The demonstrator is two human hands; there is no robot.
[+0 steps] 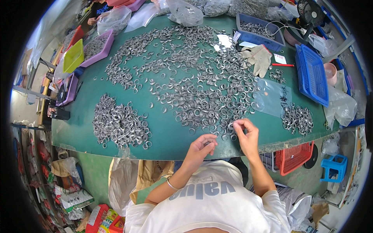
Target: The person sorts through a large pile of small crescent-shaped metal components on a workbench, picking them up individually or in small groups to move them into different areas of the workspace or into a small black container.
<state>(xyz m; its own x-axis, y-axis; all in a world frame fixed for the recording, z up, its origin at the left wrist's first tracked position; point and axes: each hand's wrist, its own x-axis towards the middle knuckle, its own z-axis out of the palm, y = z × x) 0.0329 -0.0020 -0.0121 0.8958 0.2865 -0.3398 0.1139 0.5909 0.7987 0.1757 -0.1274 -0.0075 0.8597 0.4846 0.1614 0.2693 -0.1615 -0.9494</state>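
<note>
While the right hand (248, 139) pinches at the near edge of the spread rings (200, 99), the left hand (199, 149) curls loosely (I cannot tell whether either holds one). A glove (258, 59), a clear bag (272, 101) and a blue basket (312, 73) crowd the right.

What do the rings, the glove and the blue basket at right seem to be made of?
Rings: probably metal, dull grey with bright glints.
Glove: fabric or leather, hard to tell; matte, beige, softly creased.
Blue basket: likely moulded plastic, slightly glossy, with perforated walls.
</note>
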